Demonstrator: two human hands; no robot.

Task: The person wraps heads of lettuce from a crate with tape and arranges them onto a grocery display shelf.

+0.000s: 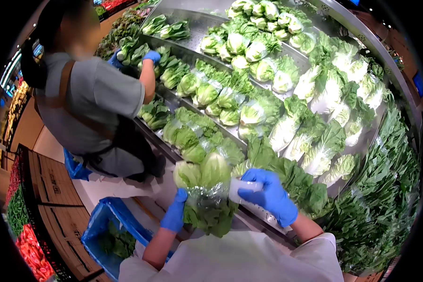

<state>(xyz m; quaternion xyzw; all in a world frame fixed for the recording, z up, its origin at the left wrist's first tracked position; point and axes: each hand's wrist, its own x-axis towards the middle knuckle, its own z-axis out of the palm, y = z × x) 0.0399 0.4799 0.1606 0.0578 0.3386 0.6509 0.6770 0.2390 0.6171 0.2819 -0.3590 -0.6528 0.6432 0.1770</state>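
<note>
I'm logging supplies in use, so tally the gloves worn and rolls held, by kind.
Blue gloves on the left hand and right hand: 2
Blue gloves on the co-worker: 2
White roll: 1
Total: 5

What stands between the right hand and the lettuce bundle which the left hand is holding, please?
Only the white roll that the right hand holds; it is right at the side of the lettuce bundle. Nothing else visible stands between them, and the left hand is on the opposite side.
</note>
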